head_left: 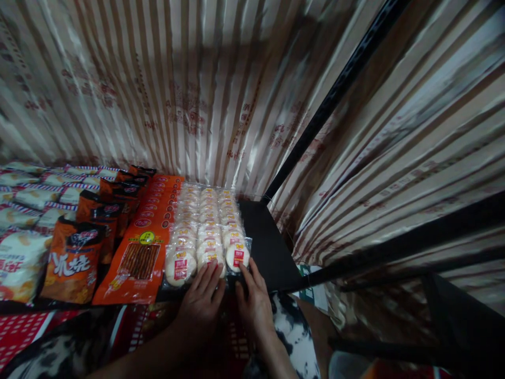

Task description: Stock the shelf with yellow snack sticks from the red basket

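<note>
Hands, one pair: left hand (pixel 203 290) and right hand (pixel 254 301) are being shown bare. Forearms (pixel 152 348), two: being left uncovered. Garment (pixel 295 329), lower body: black-and-white fabric is being worn; irregular dark blotches are being set against white, cowhide fashion; exact cut is being obscured by shadow.

White bag (pixel 21 266) cropped left, curtain print (pixel 241 123) blurred

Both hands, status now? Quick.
Left hand: open, fingers resting on the middle front white pack.
Right hand: open, fingertips at the near edge of the right front white pack.
</note>
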Available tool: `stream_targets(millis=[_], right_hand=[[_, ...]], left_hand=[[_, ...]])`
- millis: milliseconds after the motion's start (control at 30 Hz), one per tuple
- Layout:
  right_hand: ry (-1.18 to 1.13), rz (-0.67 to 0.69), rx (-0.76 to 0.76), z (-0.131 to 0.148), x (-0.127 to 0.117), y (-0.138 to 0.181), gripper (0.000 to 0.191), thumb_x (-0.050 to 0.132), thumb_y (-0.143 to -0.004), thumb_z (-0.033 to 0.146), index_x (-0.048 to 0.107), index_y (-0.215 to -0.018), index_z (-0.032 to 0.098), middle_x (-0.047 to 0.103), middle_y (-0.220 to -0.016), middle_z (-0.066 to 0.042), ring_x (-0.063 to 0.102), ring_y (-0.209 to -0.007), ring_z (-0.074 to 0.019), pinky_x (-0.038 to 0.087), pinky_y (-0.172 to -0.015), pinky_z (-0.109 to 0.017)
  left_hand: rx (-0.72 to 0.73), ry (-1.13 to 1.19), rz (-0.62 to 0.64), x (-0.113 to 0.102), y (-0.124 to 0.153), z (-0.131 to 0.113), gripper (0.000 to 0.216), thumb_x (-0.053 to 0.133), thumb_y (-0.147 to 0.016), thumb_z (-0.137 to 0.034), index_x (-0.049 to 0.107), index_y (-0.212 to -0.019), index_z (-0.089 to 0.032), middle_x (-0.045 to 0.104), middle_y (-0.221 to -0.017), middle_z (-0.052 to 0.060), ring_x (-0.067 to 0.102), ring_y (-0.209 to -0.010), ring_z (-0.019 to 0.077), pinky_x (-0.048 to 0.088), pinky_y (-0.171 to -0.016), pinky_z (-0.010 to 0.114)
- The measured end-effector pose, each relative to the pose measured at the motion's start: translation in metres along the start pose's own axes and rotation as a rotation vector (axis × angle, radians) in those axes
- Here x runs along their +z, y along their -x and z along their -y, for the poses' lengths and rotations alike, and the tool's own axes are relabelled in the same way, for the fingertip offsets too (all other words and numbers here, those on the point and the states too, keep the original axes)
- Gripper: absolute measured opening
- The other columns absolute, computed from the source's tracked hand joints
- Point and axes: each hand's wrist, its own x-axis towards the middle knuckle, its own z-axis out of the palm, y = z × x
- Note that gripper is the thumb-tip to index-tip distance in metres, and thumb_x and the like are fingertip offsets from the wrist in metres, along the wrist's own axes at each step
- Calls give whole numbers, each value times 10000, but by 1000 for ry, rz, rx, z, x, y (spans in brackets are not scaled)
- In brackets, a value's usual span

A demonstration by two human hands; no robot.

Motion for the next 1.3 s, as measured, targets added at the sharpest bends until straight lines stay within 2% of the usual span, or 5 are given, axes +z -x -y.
stream_targets(millis=[200, 333, 600, 867, 1300], right_hand=[[-95, 5, 63, -3, -14, -15, 341, 444, -899, 314, 650, -1147, 203, 498, -1369, -132, 483, -1251, -257, 457, -995, -451], [-237, -27, 195, -7, -22, -45, 440, 380, -921, 428, 623, -1163, 154, 464, -1399, -151, 423, -1301, -255, 383, -1053, -464], [-401, -1, 268, -22, 2, -99, 593, 258, -941, 514, 458, -1354, 139, 389, -1461, -137, 314, -1373, -210, 255, -1133, -443], [-412, 73, 210, -14, 24, -94, 614, 240, -945, 500, 431, -1371, 100, 412, -1445, -142, 329, -1366, -212, 270, -1133, -429], [-314, 9, 177, -9, 25, -90, 565, 239, -954, 439, 432, -1368, 106, 384, -1456, -156, 304, -1373, -228, 298, -1105, -456]], left_hand=[[12, 18, -16, 0, -5, -2, 368, 444, -863, -199, 583, -1189, -102, 425, -1420, 183, 281, -1377, 322, 337, -1088, 485], [32, 39, 1, 2, -9, -7, 394, 452, -863, -219, 564, -1222, -102, 439, -1413, 173, 274, -1379, 323, 308, -1096, 513], [18, 53, 88, 11, -20, -14, 462, 477, -881, -301, 498, -1308, -125, 409, -1443, 144, 285, -1375, 306, 240, -1115, 493], [22, 39, 99, 17, -25, -11, 458, 499, -871, -351, 534, -1265, -121, 437, -1421, 146, 312, -1359, 309, 253, -1099, 468], [16, 34, 54, 18, -29, -11, 421, 464, -870, -297, 561, -1241, -123, 455, -1407, 147, 314, -1363, 297, 275, -1098, 468]])
